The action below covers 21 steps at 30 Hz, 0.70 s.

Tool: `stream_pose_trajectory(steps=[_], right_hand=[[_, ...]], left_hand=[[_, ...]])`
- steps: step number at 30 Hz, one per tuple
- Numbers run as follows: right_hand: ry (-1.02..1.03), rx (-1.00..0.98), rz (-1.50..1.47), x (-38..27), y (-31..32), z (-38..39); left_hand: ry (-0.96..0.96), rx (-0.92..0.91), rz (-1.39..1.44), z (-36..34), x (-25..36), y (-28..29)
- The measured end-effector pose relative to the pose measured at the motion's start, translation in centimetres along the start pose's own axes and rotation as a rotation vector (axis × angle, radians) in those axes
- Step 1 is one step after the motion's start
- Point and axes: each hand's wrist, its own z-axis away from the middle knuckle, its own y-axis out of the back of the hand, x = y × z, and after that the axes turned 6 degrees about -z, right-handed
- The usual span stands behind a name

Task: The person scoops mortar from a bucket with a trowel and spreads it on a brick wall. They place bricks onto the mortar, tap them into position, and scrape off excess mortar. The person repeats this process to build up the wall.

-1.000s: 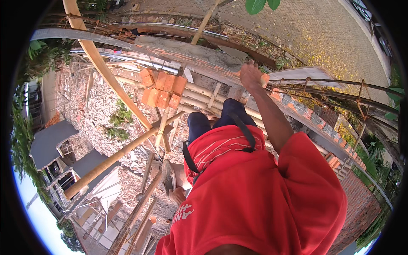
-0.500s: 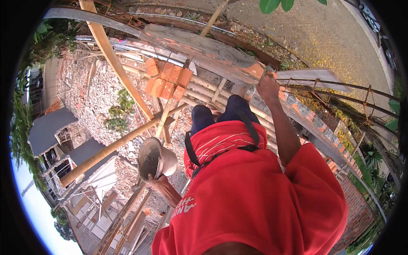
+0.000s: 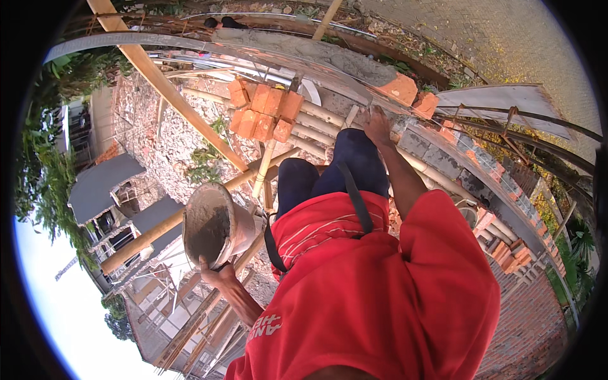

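My left hand (image 3: 215,275) grips the rim of a worn bucket (image 3: 234,231) with grey wet mortar inside, held out to the left of my legs. My right hand (image 3: 379,126) reaches down beside my right knee, at the inner edge of the brick ledge (image 3: 297,58); its fingers are small and indistinct, so whether they hold anything is unclear. Just beyond it, loose orange bricks (image 3: 399,88) lie on the mortar-topped ledge. A stack of orange bricks (image 3: 266,101) rests on bamboo poles ahead of my knees.
A wooden beam (image 3: 171,95) and a bamboo pole (image 3: 145,236) cross on the left above rubble (image 3: 164,145). Rusty rebar (image 3: 506,123) and a pale board (image 3: 481,95) line the right. Beyond is a paved road (image 3: 487,38); more bricks (image 3: 510,256) sit low at right.
The bucket has come up and outward to the left in my left hand. My right hand has dropped from the ledge top toward my knee. My view has shifted slightly.
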Motion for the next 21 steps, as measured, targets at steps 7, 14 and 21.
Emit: stream_pose_trajectory(steps=[7, 14, 21], right_hand=[[-0.148, -0.129, -0.149, 6.8, 9.7, 4.9], [-0.042, -0.132, 0.167, 1.4, 21.6, 9.0], [0.556, -0.315, -0.004, -24.1, 30.3, 4.4]], left_hand=[[-0.086, -0.134, -0.069, 3.3, -0.6, -3.5], [-0.114, -0.281, -0.032, 8.6, -2.6, -8.5], [-0.385, -0.477, -0.013, 16.1, -1.6, -14.5]])
